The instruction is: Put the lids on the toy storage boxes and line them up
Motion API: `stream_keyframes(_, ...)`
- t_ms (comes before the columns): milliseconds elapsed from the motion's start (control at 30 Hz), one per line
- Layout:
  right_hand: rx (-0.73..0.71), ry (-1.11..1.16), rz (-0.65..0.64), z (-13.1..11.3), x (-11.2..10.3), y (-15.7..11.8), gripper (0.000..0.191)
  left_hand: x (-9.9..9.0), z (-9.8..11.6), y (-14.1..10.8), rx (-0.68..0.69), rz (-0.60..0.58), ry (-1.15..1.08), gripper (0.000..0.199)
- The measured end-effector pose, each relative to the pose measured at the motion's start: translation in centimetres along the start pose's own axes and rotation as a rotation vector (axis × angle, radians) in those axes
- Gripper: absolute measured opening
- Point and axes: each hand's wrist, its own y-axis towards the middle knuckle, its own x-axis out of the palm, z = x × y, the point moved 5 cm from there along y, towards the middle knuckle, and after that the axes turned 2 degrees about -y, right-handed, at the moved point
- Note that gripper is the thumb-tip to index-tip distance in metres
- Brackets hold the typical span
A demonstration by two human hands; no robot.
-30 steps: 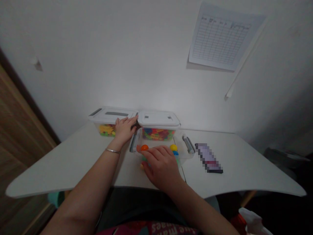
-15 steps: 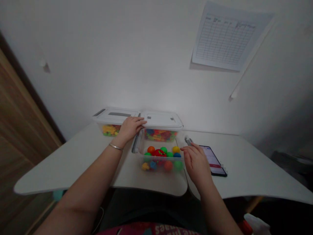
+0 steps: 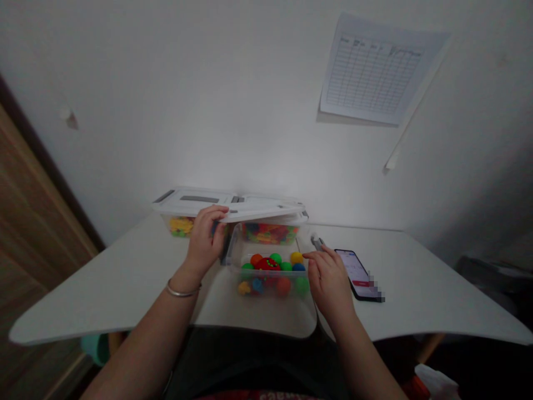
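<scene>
Two bare hands are seen at work over a white table (image 3: 104,283) in the middle of the frame. By the left hand (image 3: 206,240), left of centre, the near left part of a white lid (image 3: 266,211) is grasped, with the fingers laid over its edge and the thumb held lower. The white lid, at the centre of the frame, is tilted, its left end raised, above a closed back box (image 3: 270,234) through whose clear wall many-coloured pieces can be seen. By the right hand (image 3: 331,280), right of centre, the right end of an open box (image 3: 238,250) is reached; its fingers are loosely bent near a grey latch (image 3: 317,242), and whether the rim is gripped cannot be told.

The open box is placed just in front of the back box, in the lower centre of the frame. In it are held a red toy (image 3: 267,265), an orange ball (image 3: 256,259), a yellow ball (image 3: 297,258), a blue ball (image 3: 298,267) and several green balls (image 3: 275,259). Left of the back box, a lidded left box (image 3: 181,226) with yellow pieces is set. A phone (image 3: 356,275) is laid right of the right hand, and a printed sheet (image 3: 370,69) is fixed to the wall at upper right.
</scene>
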Motion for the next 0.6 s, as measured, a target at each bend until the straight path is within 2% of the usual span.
stream_keyframes(100, 0.045, 0.051, 0.039, 0.3, 0.2, -0.2, 0.036, -1.9, 2.4, -0.6, 0.015, 0.138, -0.011, 0.007)
stream_keyframes(167, 0.099, 0.105, 0.084, 0.7, 0.3, -0.4, 0.046, -2.7, 3.7, -0.7, 0.017, 0.205, -0.057, 0.007)
stream_keyframes(300, 0.195, 0.211, 0.193, 1.3, -0.1, -1.0, 0.056, -3.4, 5.6, 0.1, -0.027, 0.27, -0.231, 0.01)
stream_keyframes(467, 0.183, 0.522, 0.408, 0.9, -1.7, -1.5, 0.062, -3.5, 4.9, 0.2, -0.342, 0.346, -0.432, 0.017)
stream_keyframes(533, 0.166, 0.604, 0.506, 0.9, -2.5, -1.7, 0.057, -3.4, 4.3, -0.1, -0.445, 0.355, -0.493, 0.019)
stream_keyframes(600, 0.185, 0.584, 0.531, 1.0, -3.0, -1.7, 0.044, -3.2, 3.8, -0.4, -0.516, 0.346, -0.54, 0.021)
